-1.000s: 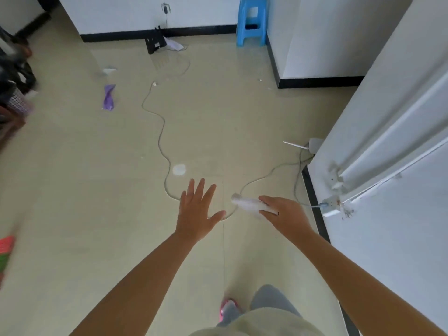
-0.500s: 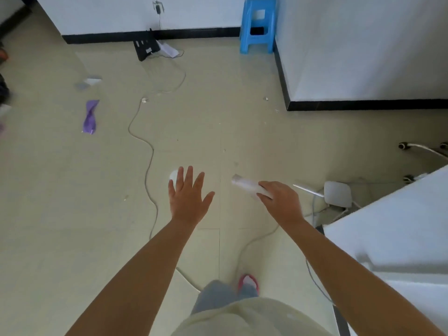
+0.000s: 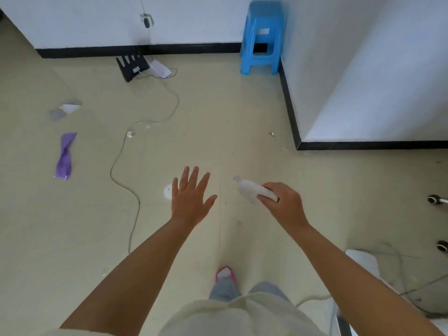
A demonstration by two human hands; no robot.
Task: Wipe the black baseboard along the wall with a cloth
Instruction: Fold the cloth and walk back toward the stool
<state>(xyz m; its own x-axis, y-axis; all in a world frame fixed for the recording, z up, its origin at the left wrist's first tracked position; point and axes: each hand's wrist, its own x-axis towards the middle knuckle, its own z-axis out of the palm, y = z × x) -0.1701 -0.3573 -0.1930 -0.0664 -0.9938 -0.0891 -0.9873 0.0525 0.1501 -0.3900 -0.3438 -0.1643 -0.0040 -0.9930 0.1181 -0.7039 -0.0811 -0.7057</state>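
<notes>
Wiping not begun: right hand (image 3: 284, 202) fingers clamped on the cloth (image 3: 252, 190), left hand (image 3: 190, 197) fingers spread, black baseboard (image 3: 289, 103) well apart

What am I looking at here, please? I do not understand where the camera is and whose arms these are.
The camera sits on a person's head and looks forward and down, so the two bare arms are that person's own. The left hand is open and empty, fingers spread above the floor. The right hand grips a rolled white cloth. It touches nothing yet. The black baseboard runs along the foot of the white walls ahead. On the floor lie a grey cable, a purple wrapper and small scraps. A blue stool stands in the corner. A pink shoe shows below.
</notes>
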